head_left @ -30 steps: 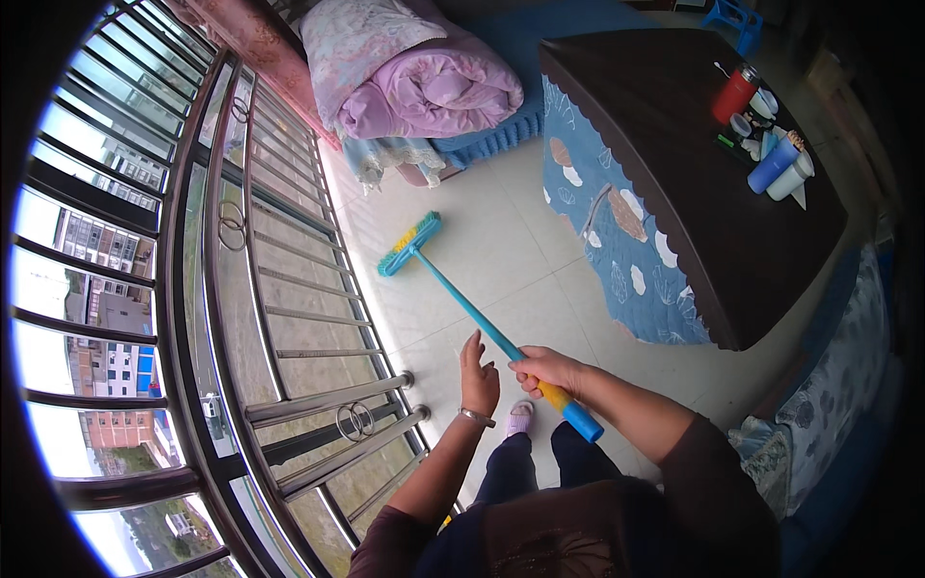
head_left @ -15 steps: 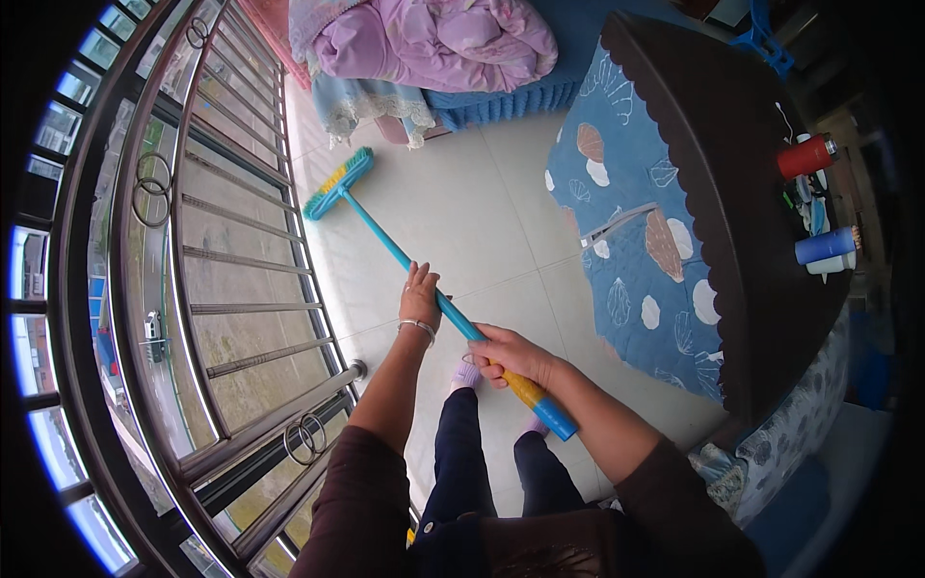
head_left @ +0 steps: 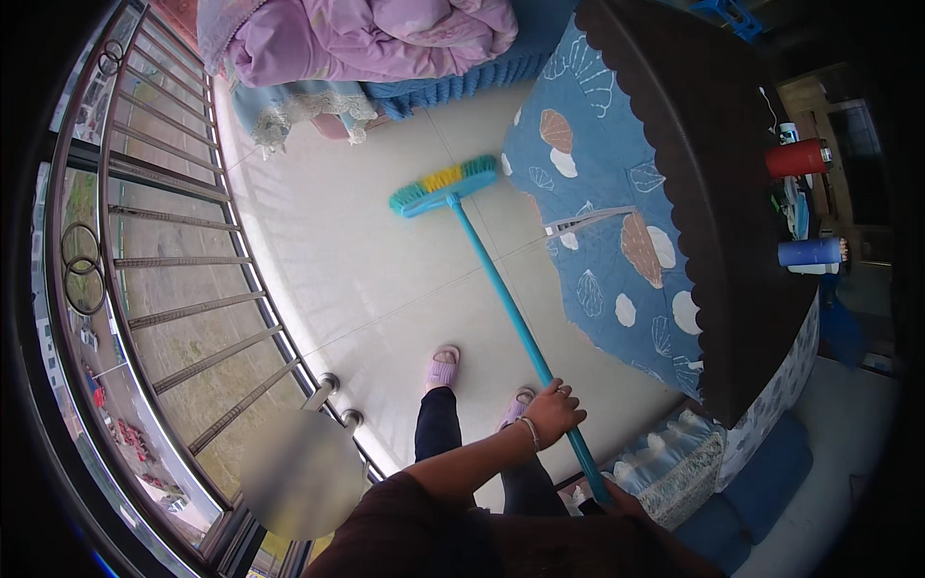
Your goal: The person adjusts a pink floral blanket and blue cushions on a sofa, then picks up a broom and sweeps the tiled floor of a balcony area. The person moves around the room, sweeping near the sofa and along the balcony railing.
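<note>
A broom with a blue handle slants down the middle of the view. Its wide head of green and yellow bristles is over the pale tiled floor, near the blue shell-patterned cloth. My left hand, with a bracelet at the wrist, is closed round the lower part of the handle. Close to the handle's near end, my right hand grips it too, partly hidden at the bottom of the view. The broom's yellow and blue grip is out of sight.
A metal railing runs along the left. Ahead stands a bed with a pink quilt and lace-edged cloth. On the right, a dark-topped table holds a red bottle and a blue one. My slippered feet are below.
The broom head has swung from beside the railing rightward to near the patterned cloth. Both my hands have shifted right and toward my body with the handle.
</note>
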A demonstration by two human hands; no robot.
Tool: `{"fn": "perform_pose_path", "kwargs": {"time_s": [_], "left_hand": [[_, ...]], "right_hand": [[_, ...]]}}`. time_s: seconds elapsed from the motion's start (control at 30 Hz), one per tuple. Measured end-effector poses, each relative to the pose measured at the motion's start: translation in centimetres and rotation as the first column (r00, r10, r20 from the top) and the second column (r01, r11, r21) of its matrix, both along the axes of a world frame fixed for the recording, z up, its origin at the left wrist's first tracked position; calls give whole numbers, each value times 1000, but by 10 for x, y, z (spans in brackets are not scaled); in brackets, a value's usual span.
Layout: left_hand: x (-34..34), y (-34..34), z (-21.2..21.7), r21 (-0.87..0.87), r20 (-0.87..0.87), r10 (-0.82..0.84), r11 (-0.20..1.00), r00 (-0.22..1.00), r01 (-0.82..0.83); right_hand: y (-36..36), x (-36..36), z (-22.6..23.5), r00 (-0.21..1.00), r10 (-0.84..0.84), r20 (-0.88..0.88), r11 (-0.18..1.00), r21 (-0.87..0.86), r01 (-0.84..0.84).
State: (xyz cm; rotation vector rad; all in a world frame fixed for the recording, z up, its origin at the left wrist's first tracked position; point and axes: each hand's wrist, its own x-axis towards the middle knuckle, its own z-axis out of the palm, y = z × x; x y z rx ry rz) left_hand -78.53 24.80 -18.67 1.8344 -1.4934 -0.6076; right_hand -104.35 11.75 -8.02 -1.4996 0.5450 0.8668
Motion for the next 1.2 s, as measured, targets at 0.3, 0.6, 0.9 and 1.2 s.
{"fn": "perform_pose_path", "kwargs": {"time_s": [0.3, 0.6, 0.9, 1.2], "left_hand": [[129, -15, -97, 285, 260, -100, 958, 960, 23], [188, -70, -147, 286, 378, 35, 946, 925, -153], [182, -71, -165, 438, 383, -66, 891, 922, -118], [91, -40, -169, 415, 342, -107, 909, 934, -48]], "right_hand": [[68, 179, -87, 788, -595, -161, 742, 267, 615], [59, 264, -163, 553, -797, -243, 437, 401, 805], [35, 253, -177, 703, -672, -232, 633, 312, 708], [18, 142, -167, 823, -513, -244, 749, 342, 568]]}}
